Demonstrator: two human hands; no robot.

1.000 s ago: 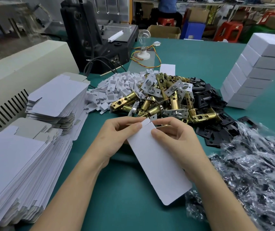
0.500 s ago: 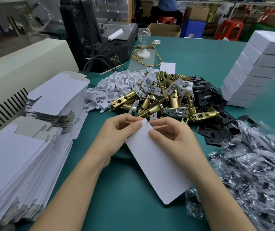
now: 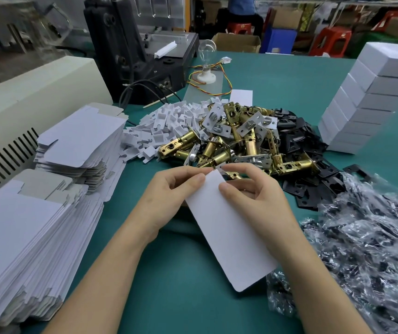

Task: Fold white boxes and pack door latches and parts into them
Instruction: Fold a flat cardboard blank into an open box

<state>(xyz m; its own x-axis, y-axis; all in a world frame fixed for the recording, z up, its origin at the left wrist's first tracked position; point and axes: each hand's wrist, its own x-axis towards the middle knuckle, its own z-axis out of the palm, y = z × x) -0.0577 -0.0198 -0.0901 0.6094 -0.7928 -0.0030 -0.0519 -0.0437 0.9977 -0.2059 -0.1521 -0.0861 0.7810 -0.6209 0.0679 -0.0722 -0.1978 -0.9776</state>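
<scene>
A flat white box blank point(image 3: 229, 227) hangs tilted over the green table point(image 3: 181, 297), its near end toward me. My left hand point(image 3: 169, 196) pinches its far left edge. My right hand point(image 3: 253, 196) grips its far right edge, thumb on top and fingers curled behind the end flap. Just beyond the hands lies a pile of brass door latches point(image 3: 236, 145) with silver faceplates. White plastic inserts point(image 3: 169, 121) sit to the pile's left, black strike plates point(image 3: 313, 165) to its right.
Stacks of flat white blanks point(image 3: 24, 237) fill the left side. Folded white boxes point(image 3: 367, 102) stand stacked at the right. Clear bags of dark parts point(image 3: 374, 249) lie at the near right. A black machine point(image 3: 133, 44) and a bulb point(image 3: 206, 61) stand behind.
Both hands keep hold of the blank's far end. The fingers have shifted slightly at the flap; the blank stays in about the same place.
</scene>
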